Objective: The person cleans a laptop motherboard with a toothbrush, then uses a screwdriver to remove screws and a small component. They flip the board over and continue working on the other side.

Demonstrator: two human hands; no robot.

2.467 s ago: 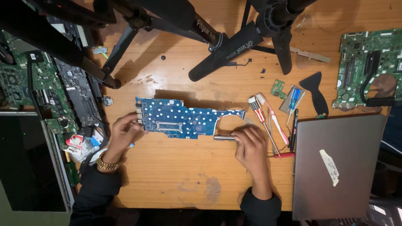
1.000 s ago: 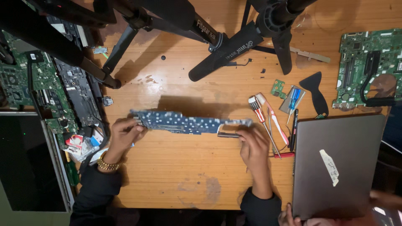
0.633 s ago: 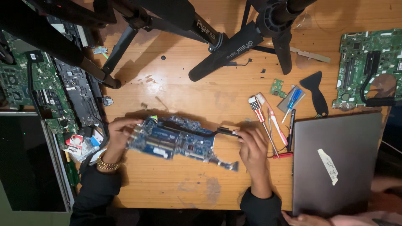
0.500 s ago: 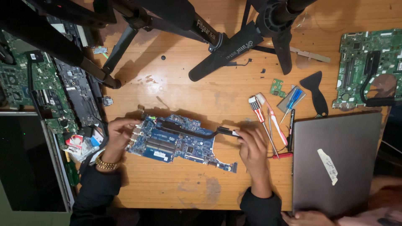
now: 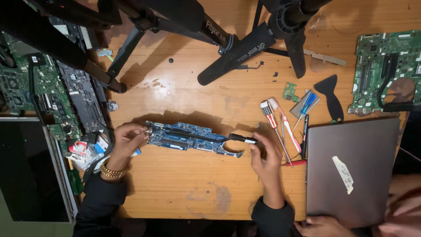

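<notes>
Blue laptop circuit board (image 5: 188, 138), long and narrow with a black heat pipe running along it, sits at the middle of the frame, tilted up off the wooden bench (image 5: 175, 193) and held at both ends. At its left end the left hand (image 5: 127, 140), with a gold bracelet at the wrist, has its grip pinched on the board's edge. At the right end the right hand (image 5: 265, 156) pinches the black tip of the heat pipe between thumb and fingertips. Just right of that hand lie a red-and-white-handled screwdriver (image 5: 272, 120), a pink-handled tool (image 5: 287, 127) and a small blue screwdriver (image 5: 306, 105) on a grey card. A closed grey laptop (image 5: 351, 162) with a strip of white tape fills the lower right, and another person's hand (image 5: 322, 226) rests at its bottom edge. A green circuit board (image 5: 386, 70) lies in the upper right, more green boards (image 5: 22, 87) at the left edge. Black tripod legs (image 5: 232, 55) cross the top of the frame.
</notes>
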